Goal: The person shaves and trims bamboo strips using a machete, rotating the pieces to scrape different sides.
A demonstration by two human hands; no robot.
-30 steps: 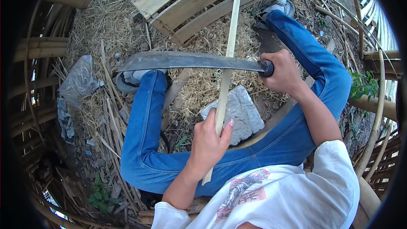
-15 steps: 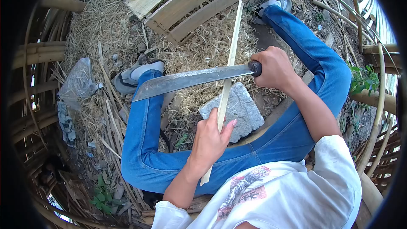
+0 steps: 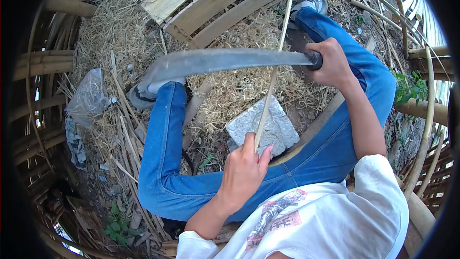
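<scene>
My left hand [image 3: 244, 170] is closed around the lower part of a thin, pale bamboo strip [image 3: 268, 97], which slants up and away from me. The fist of my right hand [image 3: 329, 63] grips the dark handle of a machete [image 3: 215, 62]. Its long, wide blade points left and crosses the strip; motion blurs it, and I cannot tell whether the two touch. A pale grey stone block [image 3: 280, 127] lies on the ground between my legs, under the strip's lower half.
A slatted wooden pallet [image 3: 211, 12] lies ahead. Curly shavings [image 3: 230, 86] cover the ground near my feet. A clear plastic bag [image 3: 89, 93] is at left. Bamboo poles [image 3: 429, 110] stand along the right side, beside a green plant [image 3: 411, 88].
The machete has moved away from me and to the right along the strip. My left hand has shifted slightly right, and the strip now leans further right and looks narrower.
</scene>
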